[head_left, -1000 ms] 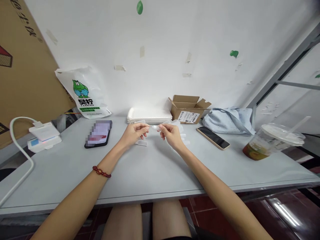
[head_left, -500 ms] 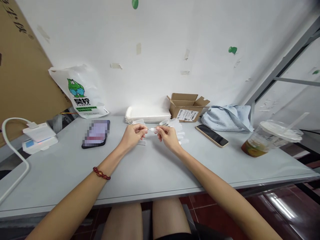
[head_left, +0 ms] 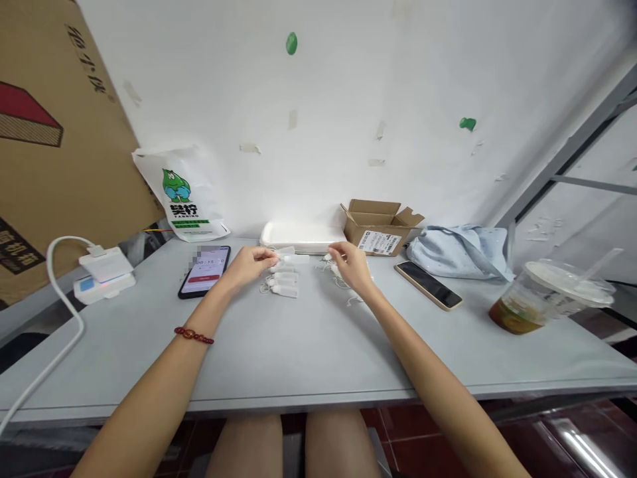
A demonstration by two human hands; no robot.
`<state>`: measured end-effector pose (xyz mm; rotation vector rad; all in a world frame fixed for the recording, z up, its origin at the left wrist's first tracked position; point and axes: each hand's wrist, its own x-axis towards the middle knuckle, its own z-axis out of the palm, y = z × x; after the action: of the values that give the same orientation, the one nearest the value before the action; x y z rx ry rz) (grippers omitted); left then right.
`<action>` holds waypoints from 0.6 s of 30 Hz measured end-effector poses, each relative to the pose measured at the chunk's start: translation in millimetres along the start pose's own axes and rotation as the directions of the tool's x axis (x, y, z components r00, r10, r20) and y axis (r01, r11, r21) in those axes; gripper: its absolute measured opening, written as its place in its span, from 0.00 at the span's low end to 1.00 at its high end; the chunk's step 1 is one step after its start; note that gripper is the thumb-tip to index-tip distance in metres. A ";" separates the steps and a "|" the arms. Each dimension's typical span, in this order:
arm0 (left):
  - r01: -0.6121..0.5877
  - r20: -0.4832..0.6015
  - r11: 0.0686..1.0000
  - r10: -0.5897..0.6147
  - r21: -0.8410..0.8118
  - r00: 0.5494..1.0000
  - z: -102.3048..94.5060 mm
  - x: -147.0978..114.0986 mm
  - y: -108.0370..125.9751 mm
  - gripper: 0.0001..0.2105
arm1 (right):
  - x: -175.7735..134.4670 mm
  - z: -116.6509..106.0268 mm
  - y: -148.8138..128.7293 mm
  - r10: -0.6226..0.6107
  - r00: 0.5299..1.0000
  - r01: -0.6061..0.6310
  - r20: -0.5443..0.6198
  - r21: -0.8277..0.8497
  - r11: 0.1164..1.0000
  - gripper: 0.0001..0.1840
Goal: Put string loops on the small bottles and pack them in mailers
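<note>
Your left hand (head_left: 250,265) at the tube row (head_left: 284,291); your right hand (head_left: 352,265) at the tube cluster (head_left: 336,270).
Your left fingertips are drawn near together at the string end of the row's upper tubes, which point right; whether they clamp one cannot be told. The row lies flat and roughly parallel on the surface (head_left: 298,352), an arrangement that probably keeps each tube separately reachable. Your right fingers are curled, tips close beside a white cap (head_left: 327,257); a grip is not discernible. That hand hides part of the cluster.
</note>
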<state>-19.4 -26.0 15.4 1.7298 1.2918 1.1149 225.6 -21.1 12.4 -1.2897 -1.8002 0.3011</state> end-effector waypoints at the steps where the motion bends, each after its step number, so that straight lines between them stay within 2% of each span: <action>1: 0.017 -0.029 1.000 -0.017 -0.001 0.999 -3.8 1.1 -3.2 0.09 | 6.3 -3.3 4.1 -0.029 1.000 0.028 -0.007 -0.119 0.993 0.11; 2: 0.033 -0.049 0.999 -0.033 0.000 0.998 -6.9 2.0 -6.4 0.09 | 12.5 -6.2 7.8 -0.052 0.998 0.060 0.040 -0.239 0.969 0.12; 4: 0.059 -0.071 0.998 -0.058 0.009 0.996 -11.2 3.9 -12.5 0.08 | 23.4 -9.9 13.3 -0.063 0.974 0.163 0.219 -0.477 0.864 0.16; 7: 0.089 -0.109 0.996 -0.086 0.029 0.990 -13.7 6.5 -20.8 0.08 | 34.7 -9.7 17.3 -0.034 0.918 0.293 0.395 -0.619 0.729 0.21; 12: 0.101 -0.133 0.994 -0.093 0.049 0.987 -12.8 10.0 -29.5 0.10 | 43.7 -4.4 18.8 -0.025 0.883 0.367 0.469 -0.655 0.660 0.20; 18: 0.111 -0.133 0.991 -0.100 0.071 0.986 -9.3 12.7 -34.3 0.11 | 43.6 -6.0 17.1 0.018 0.885 0.369 0.466 -0.722 0.586 0.19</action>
<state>-38.8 -4.5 -8.8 1.6463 1.5068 1.1446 237.7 21.9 27.3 -1.7007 -2.5937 -0.4649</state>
